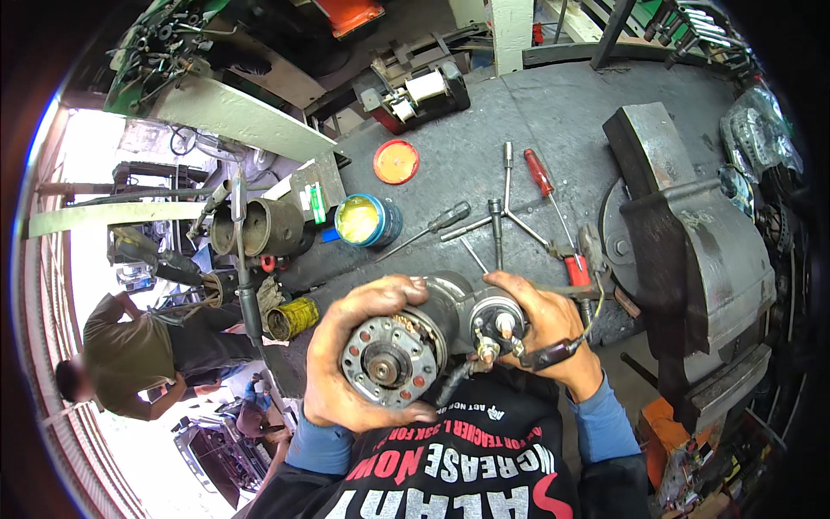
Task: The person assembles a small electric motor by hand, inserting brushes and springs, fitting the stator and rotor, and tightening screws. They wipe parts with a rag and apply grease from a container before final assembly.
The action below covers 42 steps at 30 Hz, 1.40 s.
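Between my two hands a starter motor (386, 368) is held up in front of my chest, its round end plate with the central shaft hub facing up toward me. My left hand (333, 346) wraps around the motor body, thumb and fingers on opposite sides. On the right side, my right hand (558, 333) grips the smaller cylinder, the solenoid (496, 318), whose terminals and a short cable show. A wire with a black sleeve (553, 354) lies by my right palm. Just beyond that hand is a red-handled tool (577, 270).
On the dark bench (467, 130) lie a three-arm socket wrench (507, 186), a red-handled screwdriver (538, 173), a black-handled screwdriver (450, 214), a blue tub of yellow grease (386, 227) and a red lid (397, 162). A large vise (709, 251) stands right; a yellow can (298, 320) left. A person (138, 355) is farther left.
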Each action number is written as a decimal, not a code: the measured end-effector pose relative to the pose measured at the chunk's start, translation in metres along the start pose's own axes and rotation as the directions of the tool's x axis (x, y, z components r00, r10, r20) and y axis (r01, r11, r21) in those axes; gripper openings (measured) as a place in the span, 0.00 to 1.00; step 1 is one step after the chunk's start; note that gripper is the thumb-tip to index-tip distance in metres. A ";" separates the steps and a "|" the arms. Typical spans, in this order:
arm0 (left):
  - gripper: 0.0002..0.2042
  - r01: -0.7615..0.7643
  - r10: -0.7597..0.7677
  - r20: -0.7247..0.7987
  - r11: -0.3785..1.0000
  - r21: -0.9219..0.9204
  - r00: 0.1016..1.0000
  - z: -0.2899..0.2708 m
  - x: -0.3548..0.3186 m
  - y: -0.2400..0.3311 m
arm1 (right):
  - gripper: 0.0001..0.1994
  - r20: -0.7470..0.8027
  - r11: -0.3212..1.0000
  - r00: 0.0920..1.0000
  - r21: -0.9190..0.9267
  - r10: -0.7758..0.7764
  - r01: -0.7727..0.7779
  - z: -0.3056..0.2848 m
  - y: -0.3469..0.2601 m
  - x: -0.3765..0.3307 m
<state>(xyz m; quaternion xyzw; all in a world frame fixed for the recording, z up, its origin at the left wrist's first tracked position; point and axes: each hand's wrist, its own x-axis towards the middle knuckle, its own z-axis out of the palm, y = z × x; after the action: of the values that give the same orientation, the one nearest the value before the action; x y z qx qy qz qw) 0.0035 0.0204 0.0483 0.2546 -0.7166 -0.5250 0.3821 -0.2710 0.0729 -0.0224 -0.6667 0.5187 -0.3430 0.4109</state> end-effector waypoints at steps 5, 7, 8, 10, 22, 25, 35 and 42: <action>0.75 0.259 -0.256 0.054 0.903 -0.342 0.965 -0.018 -0.021 -0.019 | 0.44 0.009 0.997 0.998 -0.058 -0.054 0.055 -0.005 0.000 0.008; 0.67 0.333 -0.315 0.118 0.921 -0.201 0.942 -0.022 -0.025 -0.025 | 0.44 0.021 0.995 0.999 -0.088 -0.042 0.044 -0.004 -0.002 0.010; 0.55 0.440 -0.447 0.020 0.871 -0.218 0.894 -0.006 -0.017 -0.013 | 0.43 0.032 0.994 0.999 -0.102 -0.035 0.038 -0.003 -0.004 0.009; 0.45 0.084 -0.083 0.075 0.997 0.000 0.994 -0.009 -0.008 -0.040 | 0.42 -0.003 0.989 0.996 -0.124 -0.086 0.085 0.001 -0.004 0.012; 0.43 0.060 -0.060 0.002 0.989 -0.137 0.998 0.003 -0.004 -0.051 | 0.43 -0.040 0.941 0.978 -0.285 -0.205 0.185 0.006 -0.001 0.006; 0.43 0.044 -0.034 0.059 0.980 -0.194 0.998 -0.002 -0.001 -0.054 | 0.43 -0.030 0.938 0.969 -0.260 -0.245 0.229 0.009 0.007 0.006; 0.46 0.062 -0.044 0.109 0.985 -0.162 0.993 -0.007 0.003 -0.047 | 0.35 0.054 0.961 0.982 -0.202 -0.182 0.189 0.005 -0.012 0.003; 0.47 0.062 -0.044 0.150 0.991 -0.121 0.988 -0.008 0.005 -0.047 | 0.32 0.083 0.975 0.984 -0.144 -0.157 0.168 0.005 -0.015 0.000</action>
<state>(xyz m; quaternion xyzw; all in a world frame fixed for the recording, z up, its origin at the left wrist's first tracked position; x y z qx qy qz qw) 0.0058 -0.0029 0.0067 0.2097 -0.7013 -0.5963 0.3296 -0.2608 0.0758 -0.0107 -0.7478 0.4718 -0.3114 0.3481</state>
